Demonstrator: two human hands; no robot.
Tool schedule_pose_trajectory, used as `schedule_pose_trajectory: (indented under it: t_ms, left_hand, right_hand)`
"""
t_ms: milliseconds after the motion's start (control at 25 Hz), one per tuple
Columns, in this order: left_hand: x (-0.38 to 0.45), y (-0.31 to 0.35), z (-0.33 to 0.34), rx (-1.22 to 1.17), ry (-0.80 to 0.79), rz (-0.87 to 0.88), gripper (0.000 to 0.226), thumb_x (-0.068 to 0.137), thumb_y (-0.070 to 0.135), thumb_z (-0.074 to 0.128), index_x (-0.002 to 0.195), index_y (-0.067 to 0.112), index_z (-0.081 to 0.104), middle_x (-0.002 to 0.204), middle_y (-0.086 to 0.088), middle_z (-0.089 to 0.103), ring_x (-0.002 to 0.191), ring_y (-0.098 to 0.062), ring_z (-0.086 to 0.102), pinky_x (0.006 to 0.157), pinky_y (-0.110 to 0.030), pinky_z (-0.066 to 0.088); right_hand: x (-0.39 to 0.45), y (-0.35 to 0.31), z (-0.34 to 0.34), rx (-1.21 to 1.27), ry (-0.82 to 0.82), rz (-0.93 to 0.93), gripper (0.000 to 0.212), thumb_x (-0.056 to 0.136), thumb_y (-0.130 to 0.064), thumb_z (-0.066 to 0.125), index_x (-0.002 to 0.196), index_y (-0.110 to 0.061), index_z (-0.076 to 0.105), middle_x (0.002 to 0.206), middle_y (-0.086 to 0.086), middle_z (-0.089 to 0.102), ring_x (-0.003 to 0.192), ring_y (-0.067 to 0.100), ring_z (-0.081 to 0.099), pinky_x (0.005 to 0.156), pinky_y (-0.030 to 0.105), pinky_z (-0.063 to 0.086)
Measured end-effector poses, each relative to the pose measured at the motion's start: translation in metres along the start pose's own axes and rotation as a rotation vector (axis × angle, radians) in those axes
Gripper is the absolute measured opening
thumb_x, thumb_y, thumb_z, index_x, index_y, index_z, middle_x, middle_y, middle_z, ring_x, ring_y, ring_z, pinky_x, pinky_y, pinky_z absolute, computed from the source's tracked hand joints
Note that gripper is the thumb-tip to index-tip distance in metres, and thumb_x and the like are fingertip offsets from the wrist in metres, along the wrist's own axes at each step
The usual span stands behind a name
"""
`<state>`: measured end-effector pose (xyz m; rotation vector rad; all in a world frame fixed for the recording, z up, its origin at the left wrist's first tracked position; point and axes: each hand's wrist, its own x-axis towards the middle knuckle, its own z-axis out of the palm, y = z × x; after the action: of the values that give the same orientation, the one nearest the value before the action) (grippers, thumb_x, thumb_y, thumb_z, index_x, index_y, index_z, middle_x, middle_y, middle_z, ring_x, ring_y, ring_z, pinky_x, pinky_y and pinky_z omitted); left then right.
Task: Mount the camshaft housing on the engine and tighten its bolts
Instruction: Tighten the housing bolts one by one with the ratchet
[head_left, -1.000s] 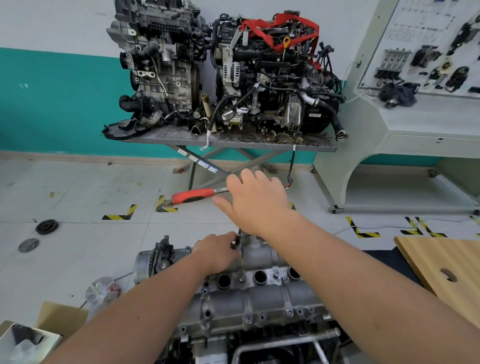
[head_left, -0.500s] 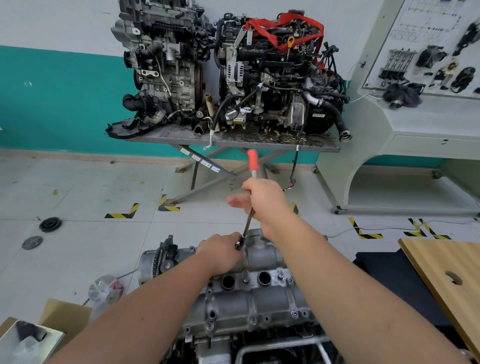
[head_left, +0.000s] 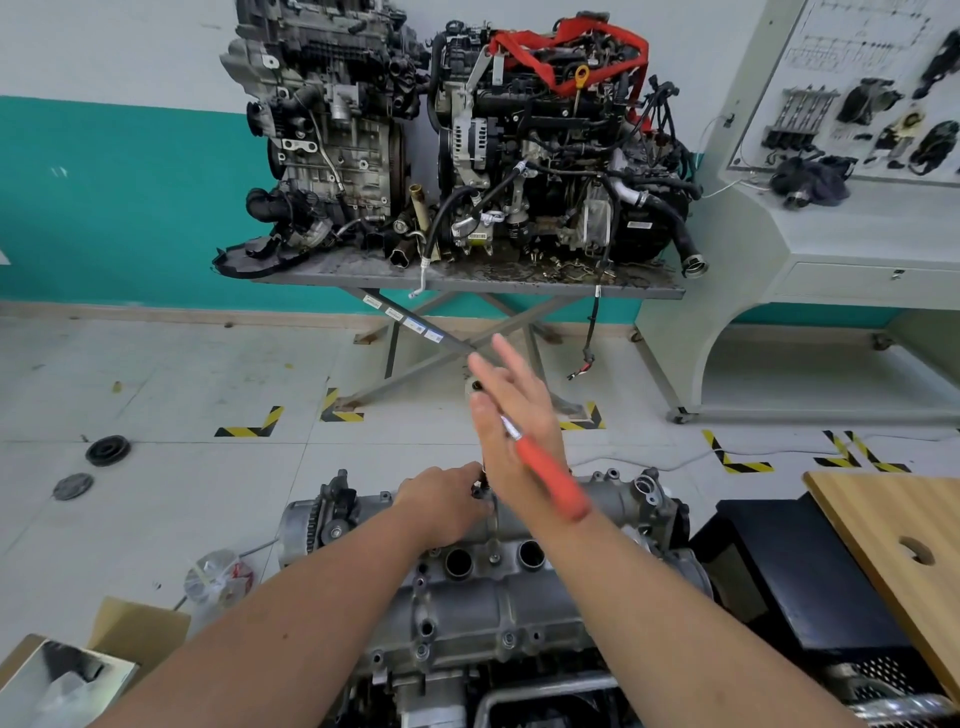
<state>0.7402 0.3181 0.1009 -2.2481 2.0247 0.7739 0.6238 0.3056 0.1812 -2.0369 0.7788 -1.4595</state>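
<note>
Ratchet (head_left: 545, 475) is lying against my flat, unclenched right hand (head_left: 511, 415) above the housing (head_left: 524, 597); my left hand (head_left: 441, 501) is gripping its socket end.

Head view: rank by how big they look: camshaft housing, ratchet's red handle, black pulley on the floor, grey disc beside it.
1. Camshaft housing, by far the largest.
2. Red handle, though nearness to the camera inflates it.
3. Black pulley and grey disc look about alike; no firm ranking.
</note>
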Motion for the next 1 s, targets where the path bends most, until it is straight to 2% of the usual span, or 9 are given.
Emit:
schedule_pose_trajectory:
  t_ms: [120, 280, 400, 480, 600, 720, 800, 880, 1000]
  left_hand:
    - [-0.004, 0.005, -0.004, 0.060, -0.030, 0.020, 0.030, 0.068, 0.048, 0.036, 0.088, 0.027, 0.039, 0.078, 0.004, 0.050, 0.085, -0.026, 0.053, 0.078, -0.036, 0.044]
    - [0.000, 0.000, 0.002, -0.058, 0.112, 0.025, 0.030, 0.089, 0.045, 0.048, 0.113, 0.026, 0.049, 0.111, -0.005, 0.060, 0.092, -0.027, 0.053, 0.080, -0.036, 0.041]
    - [0.001, -0.002, 0.002, -0.034, 0.056, -0.026, 0.040, 0.091, 0.047, 0.044, 0.127, 0.031, 0.048, 0.112, -0.007, 0.062, 0.102, -0.030, 0.054, 0.080, -0.039, 0.042]
    - [0.001, -0.002, 0.002, -0.032, 0.055, -0.029, 0.040, 0.090, 0.049, 0.044, 0.127, 0.033, 0.046, 0.114, -0.008, 0.060, 0.107, -0.031, 0.053, 0.083, -0.039, 0.041]
    - [0.000, -0.001, 0.002, -0.038, 0.050, -0.022, 0.030, 0.090, 0.049, 0.044, 0.114, 0.032, 0.046, 0.109, -0.007, 0.059, 0.107, -0.031, 0.053, 0.080, -0.038, 0.038]
    - [-0.001, -0.001, 0.000, -0.058, 0.045, -0.014, 0.026, 0.090, 0.048, 0.045, 0.109, 0.031, 0.046, 0.103, -0.005, 0.058, 0.103, -0.030, 0.053, 0.079, -0.038, 0.039]
    - [-0.001, -0.001, 0.001, -0.053, 0.055, -0.015, 0.031, 0.090, 0.048, 0.046, 0.115, 0.030, 0.047, 0.108, -0.007, 0.060, 0.103, -0.030, 0.052, 0.081, -0.039, 0.040]
    - [-0.001, -0.002, 0.001, -0.047, 0.061, -0.013, 0.033, 0.090, 0.048, 0.046, 0.117, 0.029, 0.048, 0.111, -0.008, 0.061, 0.100, -0.029, 0.050, 0.080, -0.039, 0.039]
    - [0.000, -0.001, 0.000, -0.045, 0.056, -0.006, 0.032, 0.090, 0.050, 0.046, 0.115, 0.030, 0.048, 0.111, -0.008, 0.062, 0.099, -0.029, 0.051, 0.082, -0.039, 0.041]
  right_hand:
    - [0.009, 0.004, -0.003, -0.428, -0.050, -0.433, 0.023, 0.091, -0.006, 0.065, 0.112, -0.006, 0.075, 0.130, 0.013, 0.065, 0.108, 0.034, 0.063, 0.088, 0.043, 0.054]
    - [0.028, -0.007, -0.015, -0.858, -0.192, -0.506, 0.020, 0.066, -0.003, 0.074, 0.084, -0.011, 0.069, 0.086, 0.006, 0.066, 0.079, 0.031, 0.061, 0.076, 0.039, 0.050]
    - [0.042, -0.028, -0.015, -1.068, -0.349, -0.413, 0.020, 0.083, -0.032, 0.068, 0.087, -0.014, 0.061, 0.082, 0.006, 0.061, 0.077, 0.029, 0.059, 0.083, 0.044, 0.048]
    - [0.051, -0.038, -0.016, -1.143, -0.589, -0.231, 0.043, 0.097, -0.055, 0.041, 0.105, -0.015, 0.055, 0.096, 0.007, 0.062, 0.089, 0.030, 0.059, 0.083, 0.045, 0.044]
    - [0.067, -0.042, -0.018, -1.107, -0.704, -0.020, 0.044, 0.100, -0.057, 0.030, 0.101, -0.017, 0.049, 0.087, 0.004, 0.056, 0.082, 0.029, 0.058, 0.062, 0.036, 0.032]
    - [0.079, -0.043, -0.020, -0.812, -0.745, 0.365, 0.035, 0.100, -0.045, 0.043, 0.079, -0.017, 0.049, 0.076, 0.004, 0.059, 0.066, 0.022, 0.055, 0.054, 0.031, 0.036]
    - [0.079, -0.041, -0.022, -0.301, -0.630, 0.731, 0.018, 0.096, -0.026, 0.053, 0.087, -0.011, 0.057, 0.082, 0.015, 0.072, 0.064, 0.018, 0.066, 0.058, 0.029, 0.044]
    - [0.070, -0.041, -0.020, 0.332, -0.348, 1.043, 0.009, 0.096, -0.014, 0.055, 0.099, -0.006, 0.057, 0.076, 0.013, 0.074, 0.066, 0.018, 0.073, 0.058, 0.027, 0.046]
    - [0.053, -0.031, -0.015, 0.959, 0.147, 1.130, 0.015, 0.099, -0.012, 0.049, 0.090, -0.002, 0.055, 0.069, 0.010, 0.071, 0.069, 0.025, 0.075, 0.073, 0.027, 0.058]
